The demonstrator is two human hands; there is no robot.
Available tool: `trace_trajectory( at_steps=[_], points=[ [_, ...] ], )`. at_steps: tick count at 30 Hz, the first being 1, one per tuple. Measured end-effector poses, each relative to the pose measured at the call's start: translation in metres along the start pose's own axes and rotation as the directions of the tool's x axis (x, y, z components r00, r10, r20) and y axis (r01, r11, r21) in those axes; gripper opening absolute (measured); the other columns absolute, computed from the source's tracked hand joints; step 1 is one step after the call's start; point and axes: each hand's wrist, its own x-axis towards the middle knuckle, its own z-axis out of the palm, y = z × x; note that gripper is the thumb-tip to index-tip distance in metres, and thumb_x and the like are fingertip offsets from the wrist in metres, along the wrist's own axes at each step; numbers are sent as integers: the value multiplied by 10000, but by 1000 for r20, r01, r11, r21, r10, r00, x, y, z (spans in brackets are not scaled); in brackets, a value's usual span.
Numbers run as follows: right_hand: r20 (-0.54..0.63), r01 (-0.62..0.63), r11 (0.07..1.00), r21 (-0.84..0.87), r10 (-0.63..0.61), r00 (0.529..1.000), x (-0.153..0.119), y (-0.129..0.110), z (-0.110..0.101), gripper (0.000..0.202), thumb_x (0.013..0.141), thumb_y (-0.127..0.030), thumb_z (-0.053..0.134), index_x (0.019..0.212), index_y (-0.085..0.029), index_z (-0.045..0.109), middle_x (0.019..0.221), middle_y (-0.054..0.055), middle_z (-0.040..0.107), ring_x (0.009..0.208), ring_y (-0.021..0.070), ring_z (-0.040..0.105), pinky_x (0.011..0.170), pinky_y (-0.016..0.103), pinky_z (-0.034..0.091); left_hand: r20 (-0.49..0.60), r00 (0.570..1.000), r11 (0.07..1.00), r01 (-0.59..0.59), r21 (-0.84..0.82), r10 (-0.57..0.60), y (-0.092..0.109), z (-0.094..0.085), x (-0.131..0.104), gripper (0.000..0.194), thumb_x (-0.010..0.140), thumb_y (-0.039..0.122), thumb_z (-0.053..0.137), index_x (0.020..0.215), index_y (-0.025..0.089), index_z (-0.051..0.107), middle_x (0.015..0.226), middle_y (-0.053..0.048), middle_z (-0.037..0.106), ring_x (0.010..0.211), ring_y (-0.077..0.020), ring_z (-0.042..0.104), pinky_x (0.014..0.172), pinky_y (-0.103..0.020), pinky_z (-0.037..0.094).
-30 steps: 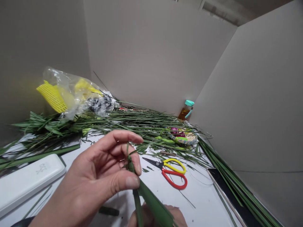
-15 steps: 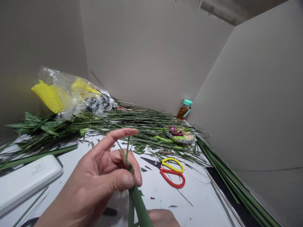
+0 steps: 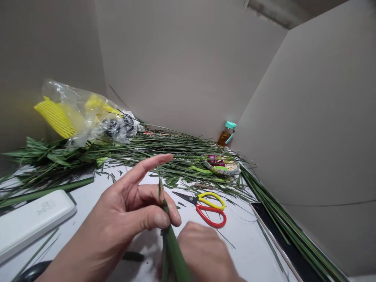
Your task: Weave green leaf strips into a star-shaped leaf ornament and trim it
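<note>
Between grey walls [image 3: 176, 70] was a bench [image 3: 249, 246] with a white top. A big leaf pile [image 3: 170, 145], long and green, lay across the back of it. At the pile's left side was a see-through bag [image 3: 66, 92] with yellow stuff.

The left grip [image 3: 117, 215] was up over the front, its thumb and a finger pinched tight on a green leaf [image 3: 176, 254], with the pointing finger stuck out. The right grip [image 3: 208, 250] was lower, just to the right of that leaf, and blurry. Its fingertips were hidden, so I could not tell if it held anything. The leaf ran down between them, thin on top and wider below.

A long white box [image 3: 35, 223] lay at the left. Scissors [image 3: 194, 199] with yellow and red handles lay behind the right grip. Farther back were a little round tray [image 3: 227, 171], a bottle [image 3: 225, 137] with a blue-green lid, and purple balls [image 3: 212, 158] in the tray.
</note>
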Motion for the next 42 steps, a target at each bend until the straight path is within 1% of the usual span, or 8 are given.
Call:
trace_trajectory(
  at_steps=[5,9,16,21,26,31,37,42],
  points=[
    [-195,-167,913,371,253,948,24,-9,-43,92,919,-211,619,957,-232,700,833,-7,734,757,145,690,712,239,535,99,986,991,135,0,-134,-4,9,-1,977,692,100,805,1546,341,395,579,44,763,547,-139,635,591,-218,502],
    [-101,-156,768,621,276,956,30,-10,-46,96,824,-154,728,877,-233,739,866,-13,701,792,144,609,732,249,495,71,961,963,267,14,-268,-13,15,1,1149,578,19,809,1575,338,338,525,89,729,481,-104,574,478,-161,397],
    [-34,-217,651,727,351,936,28,-12,-44,125,805,-108,719,738,-213,711,776,-24,650,765,138,576,773,279,462,94,958,962,269,39,-271,-24,14,2,991,627,33,808,1498,356,462,534,79,738,563,-144,674,485,-165,412],
    [11,-287,552,783,449,893,29,-14,-44,88,794,-131,686,758,-208,661,755,-31,616,688,124,553,633,260,444,34,964,962,258,88,-262,-25,12,0,871,663,112,834,1435,375,527,552,81,729,550,-128,667,480,-143,437],
    [-54,-293,574,764,511,858,29,-14,-41,55,825,-184,675,790,-212,643,743,-29,637,679,120,575,638,249,460,-44,985,976,174,129,-170,-27,12,2,451,713,324,885,1118,365,692,721,59,763,566,-152,678,489,-206,553],
    [-50,-319,587,744,525,850,26,-16,-34,61,847,-218,660,808,-216,613,726,-20,617,650,129,575,587,253,463,-41,997,972,79,221,-71,-30,9,-1,126,749,363,853,811,313,756,630,70,688,482,-123,649,480,-201,549],
    [-40,-319,608,727,501,864,22,-20,-30,90,880,-188,600,814,-234,559,717,-17,629,682,157,633,653,292,502,-94,996,950,20,312,10,-35,4,-5,85,742,340,840,741,318,757,675,62,697,484,-134,646,451,-210,541],
    [-114,-315,683,659,505,856,18,-21,-26,79,885,-192,626,830,-240,593,803,-3,619,774,168,598,737,305,481,-142,977,916,-91,392,158,-38,-3,-4,219,745,322,847,918,387,731,721,67,702,612,-143,653,510,-165,553]
  ],
)
